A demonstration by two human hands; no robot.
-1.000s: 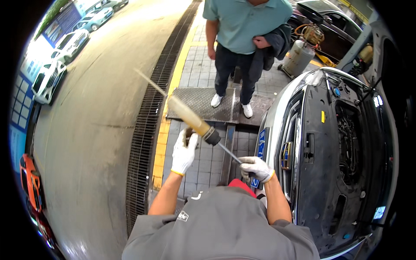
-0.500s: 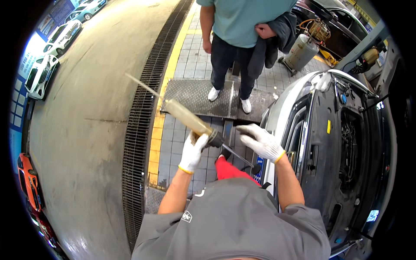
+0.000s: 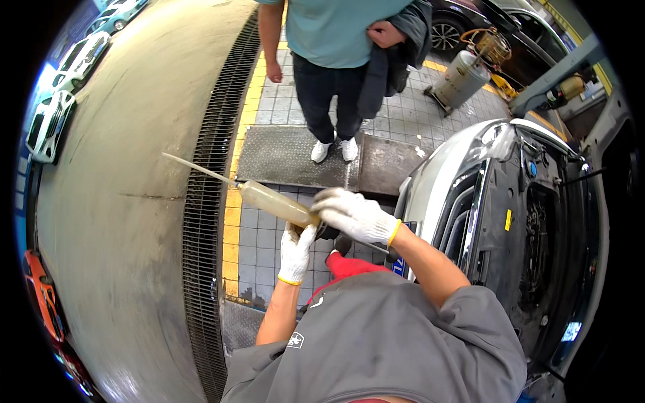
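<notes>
A large fluid syringe (image 3: 272, 201) with a cloudy, translucent barrel lies slantwise in front of me. Its thin pale tube (image 3: 195, 165) points to the upper left, over the floor grate. My left hand (image 3: 294, 255), in a white knit glove with a yellow cuff, grips the barrel's rear end from below. My right hand (image 3: 356, 216), gloved the same way, lies over that rear end with its fingers curled round it, somewhat smeared by motion. Most of the dark end cap is hidden under the right hand. Part of the metal plunger rod (image 3: 376, 247) shows below that hand.
A white car (image 3: 437, 181) with its hood raised stands close on my right. Facing me is a person (image 3: 329, 40) in a teal shirt, holding a dark jacket. A long floor grate (image 3: 208, 221) runs at left; a metal tank (image 3: 460, 79) stands far right.
My right hand has moved left from beside the plunger rod onto the syringe's rear end. The syringe has shifted left and lies flatter. The view has turned slightly.
</notes>
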